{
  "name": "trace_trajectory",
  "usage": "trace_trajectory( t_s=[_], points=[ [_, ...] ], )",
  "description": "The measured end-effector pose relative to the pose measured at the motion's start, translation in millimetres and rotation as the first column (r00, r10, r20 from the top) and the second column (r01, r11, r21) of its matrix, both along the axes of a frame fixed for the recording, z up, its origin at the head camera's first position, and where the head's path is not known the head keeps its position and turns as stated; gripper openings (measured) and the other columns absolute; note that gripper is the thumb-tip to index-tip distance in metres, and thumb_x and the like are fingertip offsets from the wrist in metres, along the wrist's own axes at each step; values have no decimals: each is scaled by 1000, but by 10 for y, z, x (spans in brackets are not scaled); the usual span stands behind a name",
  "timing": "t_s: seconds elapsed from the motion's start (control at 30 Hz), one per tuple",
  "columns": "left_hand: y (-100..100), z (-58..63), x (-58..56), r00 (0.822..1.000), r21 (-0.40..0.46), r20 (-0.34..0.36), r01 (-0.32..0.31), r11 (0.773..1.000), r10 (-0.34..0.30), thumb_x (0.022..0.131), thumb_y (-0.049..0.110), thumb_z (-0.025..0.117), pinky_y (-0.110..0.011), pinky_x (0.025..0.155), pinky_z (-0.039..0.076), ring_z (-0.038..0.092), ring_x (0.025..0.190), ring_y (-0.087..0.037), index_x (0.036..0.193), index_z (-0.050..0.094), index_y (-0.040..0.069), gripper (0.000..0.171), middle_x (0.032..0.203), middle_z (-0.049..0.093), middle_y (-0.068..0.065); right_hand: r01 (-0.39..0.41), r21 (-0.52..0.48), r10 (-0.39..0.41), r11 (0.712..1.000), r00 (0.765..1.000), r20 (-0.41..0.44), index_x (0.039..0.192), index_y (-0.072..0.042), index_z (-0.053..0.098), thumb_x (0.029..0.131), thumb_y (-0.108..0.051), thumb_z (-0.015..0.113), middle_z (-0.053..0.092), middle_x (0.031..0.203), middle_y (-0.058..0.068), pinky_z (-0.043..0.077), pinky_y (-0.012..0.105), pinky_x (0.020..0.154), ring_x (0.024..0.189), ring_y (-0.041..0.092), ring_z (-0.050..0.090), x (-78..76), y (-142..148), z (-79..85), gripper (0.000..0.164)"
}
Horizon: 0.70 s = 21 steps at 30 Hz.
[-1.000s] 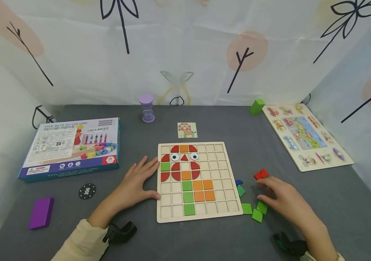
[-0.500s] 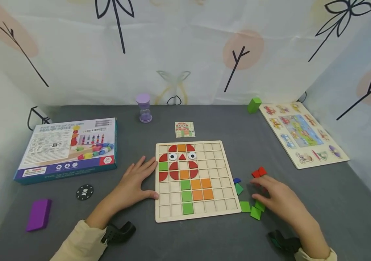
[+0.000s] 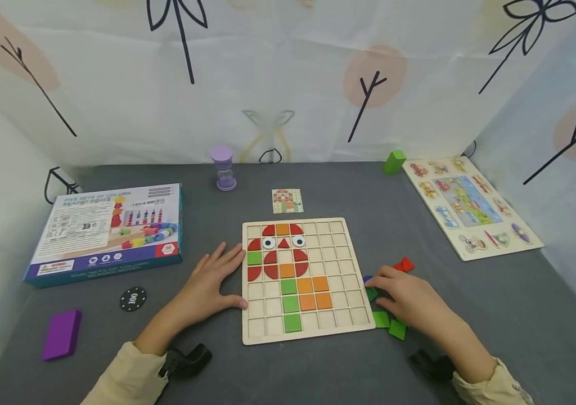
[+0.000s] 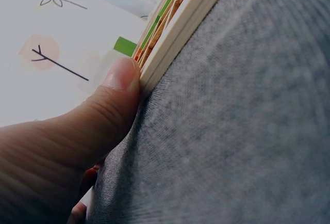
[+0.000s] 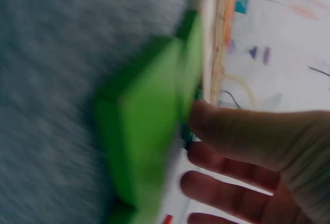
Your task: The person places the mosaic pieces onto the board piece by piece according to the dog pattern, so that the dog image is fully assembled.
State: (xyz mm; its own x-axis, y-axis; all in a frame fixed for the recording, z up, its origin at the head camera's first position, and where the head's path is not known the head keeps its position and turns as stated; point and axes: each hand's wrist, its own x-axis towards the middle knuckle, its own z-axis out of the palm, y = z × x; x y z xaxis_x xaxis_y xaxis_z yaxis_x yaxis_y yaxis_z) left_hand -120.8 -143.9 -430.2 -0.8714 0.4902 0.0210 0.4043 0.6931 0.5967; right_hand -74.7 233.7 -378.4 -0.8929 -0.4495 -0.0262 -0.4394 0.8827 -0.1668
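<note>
My left hand point(image 3: 217, 278) rests against the left edge of the wooden grid board point(image 3: 341, 315), fingers spread. In the left wrist view, the thumb point(image 4: 121, 77) presses on the board's side. Red, orange and green tiles and two round eye pieces fill part of the grid. At its right edge, my right hand point(image 3: 409, 295) reaches over a teal-green piece point(image 3: 371, 293) and a blue piece point(image 3: 367, 278), with thumb and fingers apart around the teal one. Green square tiles point(image 3: 397, 329) lie below that hand and red pieces point(image 3: 405, 264) above it.
A small pattern card point(image 3: 287, 201) lies behind the board. A purple sand timer point(image 3: 225, 169), green block point(image 3: 395, 162) and picture puzzle board point(image 3: 470, 247) stand farther back. Toward the left are a boxed toy point(image 3: 106, 230), a black 100 chip point(image 3: 133, 298) and a purple block point(image 3: 61, 334).
My right hand has moved left from beside the red pieces to the teal and blue pieces at the board's edge. The left hand stays at the board.
</note>
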Motion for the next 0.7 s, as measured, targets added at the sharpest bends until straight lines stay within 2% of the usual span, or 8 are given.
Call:
trace_trajectory(
  t_s=[0.17, 0.33, 0.57, 0.7],
  points=[
    [-2, -4, 0, 1000, -8, 24, -4, 1000, 4, 63, 56, 69, -53, 105, 2, 4, 136, -27, 141, 26, 17, 97, 147, 21, 2, 58, 53, -59, 997, 998, 15, 92, -18, 64, 70, -19, 74, 59, 88, -7, 43, 22, 52, 68, 5, 55, -14, -40, -21, 24],
    [2, 4, -11, 1000, -3, 24, -4, 1000, 4, 63, 56, 69, -53, 105, 2, 3, 137, -26, 141, 26, 17, 98, 147, 21, 2, 117, 99, -117, 988, 993, -14, 84, -20, 61, 70, -31, 74, 57, 79, -9, 39, 23, 49, 61, 4, 49, -8, -7, -16, 22],
    [0, 10, -6, 1000, -8, 24, 0, 1000, 0, 63, 56, 69, -53, 105, 2, 3, 136, -27, 141, 26, 16, 98, 147, 20, 1, 72, 93, -74, 993, 997, 20, 95, -20, 63, 70, -27, 74, 57, 90, -7, 45, 26, 54, 73, 8, 58, 9, 5, -7, 28],
    [0, 6, -2, 1000, -7, 23, -1, 1000, 1, 63, 55, 69, -53, 104, 2, 4, 136, -27, 141, 27, 16, 98, 147, 21, 1, 77, 89, -72, 993, 996, -60, 88, -19, 63, 70, -29, 74, 56, 81, -9, 40, 21, 49, 63, 3, 52, -1, -55, 9, 23]
  ],
)
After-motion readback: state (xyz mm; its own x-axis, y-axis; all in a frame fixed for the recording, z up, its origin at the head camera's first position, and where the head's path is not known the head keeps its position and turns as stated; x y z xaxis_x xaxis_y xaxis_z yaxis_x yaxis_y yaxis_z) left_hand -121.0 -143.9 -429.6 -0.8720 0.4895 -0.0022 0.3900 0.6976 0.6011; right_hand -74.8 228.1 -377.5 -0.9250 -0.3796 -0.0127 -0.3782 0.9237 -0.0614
